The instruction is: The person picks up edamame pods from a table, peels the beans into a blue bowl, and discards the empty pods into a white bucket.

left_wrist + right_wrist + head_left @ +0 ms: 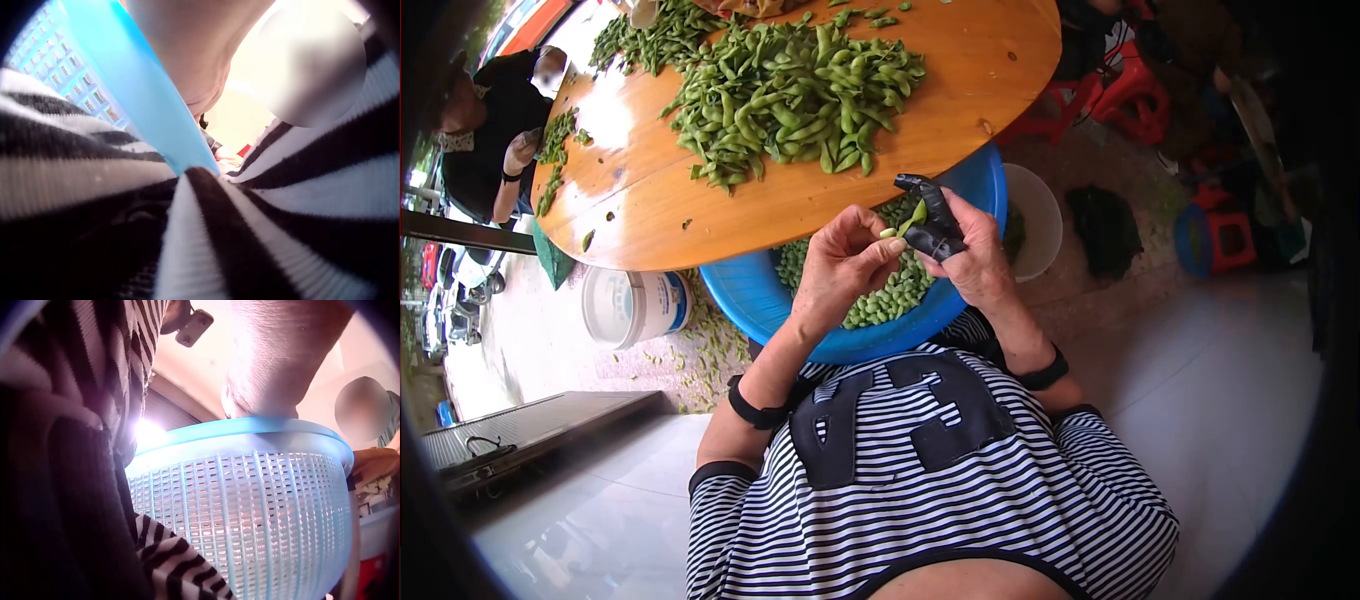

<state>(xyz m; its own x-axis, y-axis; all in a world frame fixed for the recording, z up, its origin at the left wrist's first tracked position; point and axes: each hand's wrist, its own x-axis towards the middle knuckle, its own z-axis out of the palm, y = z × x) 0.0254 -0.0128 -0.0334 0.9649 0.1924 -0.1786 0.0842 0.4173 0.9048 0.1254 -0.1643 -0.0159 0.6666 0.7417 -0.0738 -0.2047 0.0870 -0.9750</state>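
In the head view both hands meet over a blue plastic basket (pixel 745 305) holding shelled green soybeans (pixel 890 303). My right hand (pixel 972 250), with black wrapping on its thumb and a finger, grips a green soybean pod (pixel 916 216). The left hand (pixel 845 262) pinches the pod's near end between thumb and forefinger, where a pale bean (pixel 887 233) shows. The basket's wall (pixel 250 506) fills much of the right wrist view, with a forearm (pixel 265 356) above its rim. Only a forearm (pixel 194 50) and the rim appear in the left wrist view; the fingers are hidden there.
A wooden table (pixel 960 110) carries a large heap of soybean pods (pixel 790 95) just beyond the basket. White buckets (pixel 612 308) stand left and right of it. Red stools (pixel 1135 90) are at the right. Another person (pixel 505 110) sits at the table's left side.
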